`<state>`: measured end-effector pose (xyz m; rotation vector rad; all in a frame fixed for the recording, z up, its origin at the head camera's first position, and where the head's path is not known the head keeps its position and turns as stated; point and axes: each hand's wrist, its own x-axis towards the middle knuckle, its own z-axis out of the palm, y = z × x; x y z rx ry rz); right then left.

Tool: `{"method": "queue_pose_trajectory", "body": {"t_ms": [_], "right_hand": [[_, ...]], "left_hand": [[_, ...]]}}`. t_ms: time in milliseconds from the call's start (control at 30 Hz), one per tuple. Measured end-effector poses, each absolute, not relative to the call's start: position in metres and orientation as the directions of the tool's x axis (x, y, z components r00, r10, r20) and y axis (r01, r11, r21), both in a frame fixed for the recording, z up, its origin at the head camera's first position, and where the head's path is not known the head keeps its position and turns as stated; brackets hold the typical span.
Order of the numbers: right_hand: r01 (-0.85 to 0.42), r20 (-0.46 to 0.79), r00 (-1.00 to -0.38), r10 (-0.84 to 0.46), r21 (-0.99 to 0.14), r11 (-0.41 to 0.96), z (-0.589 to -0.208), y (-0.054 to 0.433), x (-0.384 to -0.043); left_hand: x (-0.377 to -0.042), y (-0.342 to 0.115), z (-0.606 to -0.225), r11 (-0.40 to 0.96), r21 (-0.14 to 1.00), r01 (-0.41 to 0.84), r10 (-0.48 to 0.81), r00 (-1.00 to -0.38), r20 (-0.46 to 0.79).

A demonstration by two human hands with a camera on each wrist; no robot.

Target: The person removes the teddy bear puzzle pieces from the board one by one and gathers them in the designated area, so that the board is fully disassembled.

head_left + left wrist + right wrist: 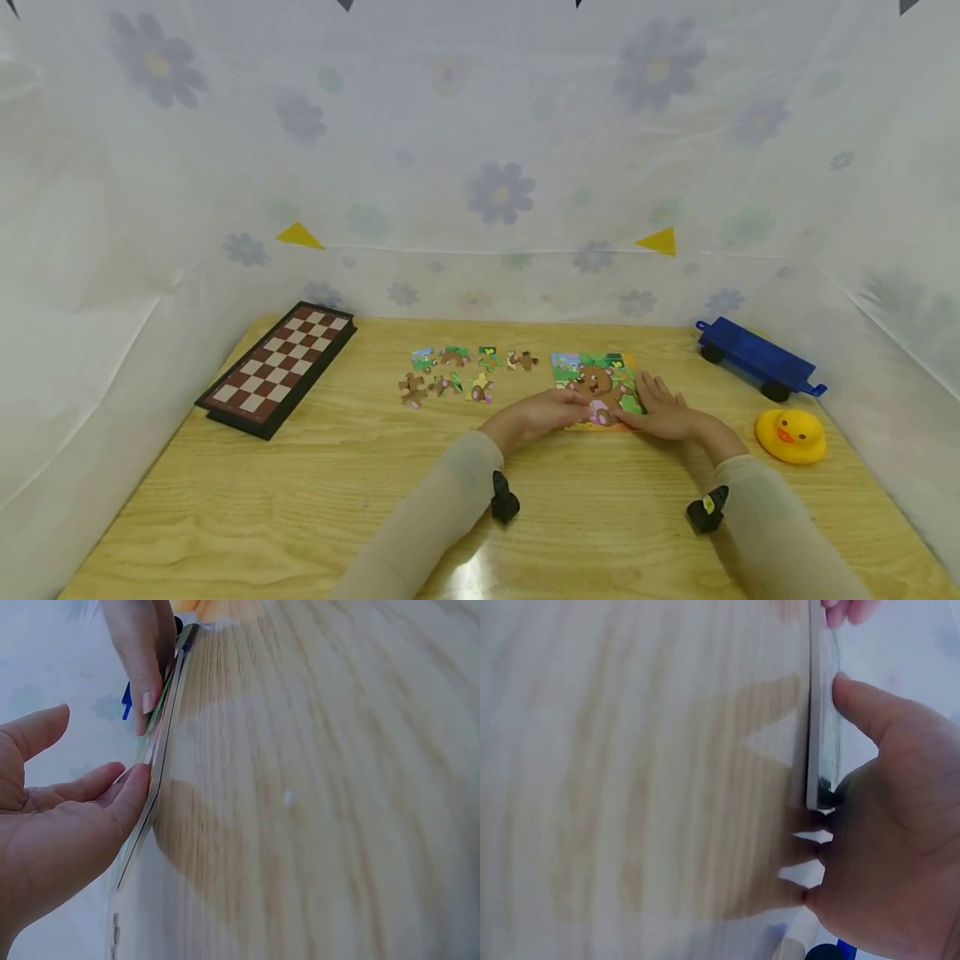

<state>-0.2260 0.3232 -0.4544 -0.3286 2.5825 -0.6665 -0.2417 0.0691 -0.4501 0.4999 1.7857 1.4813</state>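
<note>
A bear picture puzzle [596,375] lies flat on the table, right of the middle. Over its lower left part my left hand [543,414] reaches in, its fingertips resting on the picture; the left wrist view shows these fingers [127,791] loosely bent at the puzzle's face. My right hand [666,414] is spread at the right side. Its thumb rests on the picture, and the other fingers extend past the right edge onto the table. In the right wrist view, the puzzle's edge [816,750] shows as a thin pale slab beside the thumb. Part of the picture is hidden beneath both hands.
Several loose puzzle pieces [447,383] lie left of the puzzle. A brown-and-white checkered board [285,360] is at the far left. On the right are a blue wheeled trailer [756,352] and a yellow rubber duck [791,437]. A flowered white sheet [420,142] encloses the table.
</note>
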Motion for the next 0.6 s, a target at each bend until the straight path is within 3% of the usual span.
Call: {"method": "queue_pose_trajectory", "body": {"t_ms": [267, 600], "right_hand": [[-0.126, -0.372, -0.819, -0.438, -0.628, 0.768, -0.4432, 0.3337, -0.2238], [-0.151, -0.36, -0.833, -0.42, -0.583, 0.798, -0.4447, 0.3322, -0.2248]], "left_hand": [[-0.2423, 0.0705, -0.4468, 0.301, 0.943, -0.139, 0.72, -0.616, -0.32], [-0.2399, 0.0769, -0.4451, 0.278, 0.936, -0.217, 0.707, -0.614, -0.352]]}}
